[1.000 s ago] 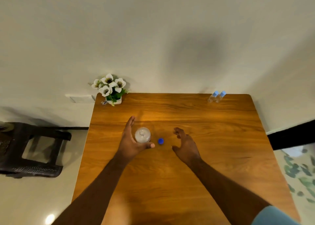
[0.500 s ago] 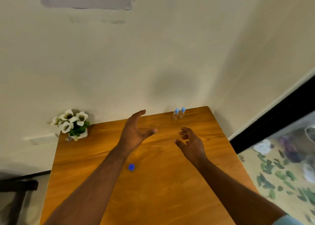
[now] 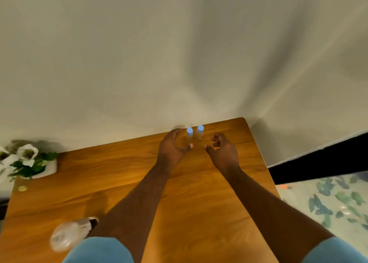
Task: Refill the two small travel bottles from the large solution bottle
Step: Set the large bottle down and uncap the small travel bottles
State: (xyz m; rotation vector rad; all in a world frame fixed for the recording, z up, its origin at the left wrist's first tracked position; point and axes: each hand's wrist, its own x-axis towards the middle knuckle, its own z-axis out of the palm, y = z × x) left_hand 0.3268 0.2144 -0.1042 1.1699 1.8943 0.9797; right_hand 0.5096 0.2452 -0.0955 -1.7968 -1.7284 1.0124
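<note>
While the two travel bottles stand upright at the table's far edge, the left hand and right hand flank them, open and empty. Light, slick and tippy, they are probably best pinched mid-body.

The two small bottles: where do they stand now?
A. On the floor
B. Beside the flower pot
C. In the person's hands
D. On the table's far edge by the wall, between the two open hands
D: the two small bottles stand upright with blue caps on at the table's far edge, with the left hand and right hand open on either side, not yet gripping them.
</note>
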